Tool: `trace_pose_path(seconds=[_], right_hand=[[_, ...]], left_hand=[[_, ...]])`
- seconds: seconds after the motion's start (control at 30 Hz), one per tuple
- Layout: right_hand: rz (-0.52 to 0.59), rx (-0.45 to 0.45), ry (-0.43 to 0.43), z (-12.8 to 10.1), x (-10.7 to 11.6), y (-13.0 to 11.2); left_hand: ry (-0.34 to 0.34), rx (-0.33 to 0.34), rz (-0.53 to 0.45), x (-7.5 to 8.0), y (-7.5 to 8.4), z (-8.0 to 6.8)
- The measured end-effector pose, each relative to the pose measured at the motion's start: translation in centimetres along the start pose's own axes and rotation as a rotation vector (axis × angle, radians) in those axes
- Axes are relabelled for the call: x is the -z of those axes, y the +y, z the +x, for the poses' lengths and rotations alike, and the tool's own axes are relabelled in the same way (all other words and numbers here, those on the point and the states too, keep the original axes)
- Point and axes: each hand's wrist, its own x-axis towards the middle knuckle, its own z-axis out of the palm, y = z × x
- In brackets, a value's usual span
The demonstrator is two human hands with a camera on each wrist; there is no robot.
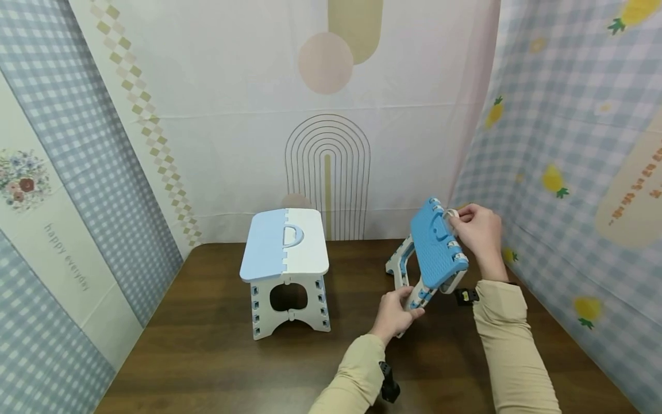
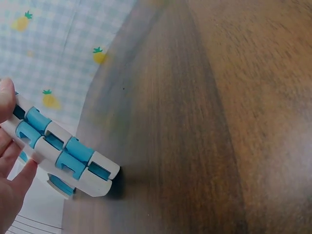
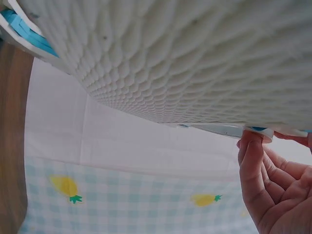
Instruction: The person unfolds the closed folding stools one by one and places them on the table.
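Note:
A blue and white folding stool (image 1: 431,253), partly folded and tilted, is between the two hands at the right of the head view. My left hand (image 1: 395,313) grips one of its legs low down; the left wrist view shows the fingers around the white and blue hinged leg (image 2: 68,152). With thumb and fingertips, my right hand (image 1: 478,231) pinches the white handle (image 1: 452,213) at the seat's upper edge. In the right wrist view, the white textured half of the seat (image 3: 185,63) fills the top, beside the pinching right hand (image 3: 278,190).
A second folding stool (image 1: 266,241), light blue and white, stands unfolded on the brown wooden table (image 1: 196,356) left of the hands. A white patterned cloth (image 1: 233,75) hangs behind; checked cloths hang on both sides, the right one (image 1: 548,144) close to the right arm.

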Motion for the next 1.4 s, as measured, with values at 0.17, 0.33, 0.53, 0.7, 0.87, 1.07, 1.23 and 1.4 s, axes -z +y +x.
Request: trace_pose_path(seconds=[0.17,0.33,0.53,0.7,0.87,1.07,1.23,1.4], right_hand=[[-0.011,0.046,-0.005,0.1,-0.4,-0.5],[-0.006,0.084,-0.022,0.2,-0.8,-1.2],[-0.008,0.091,-0.081,0.4,-1.0,-2.0],[-0.002,0.114,-0.105,0.5,-1.1,-2.3],[0.027,0.152,-0.116,0.5,-1.3,-2.6],[0.060,0.182,-0.125,0.6,-2.0,-3.1],[0.070,0.177,-0.124,0.7,-2.2,-3.2],[0.106,0.163,-0.127,0.5,-2.6,-3.1]], left_hand=[[0.000,-0.003,-0.044,0.0,-0.3,-0.1],[0.007,-0.009,-0.095,0.0,-0.6,-0.1],[0.013,-0.001,-0.130,0.1,-0.8,-0.1],[0.026,-0.002,-0.157,0.1,-1.0,0.0],[0.033,0.008,-0.198,-0.1,-1.1,0.0],[0.033,0.052,-0.260,-0.4,-1.3,0.2],[0.023,0.055,-0.300,-0.6,-1.5,0.4],[0.029,0.063,-0.297,-0.6,-1.7,0.2]])
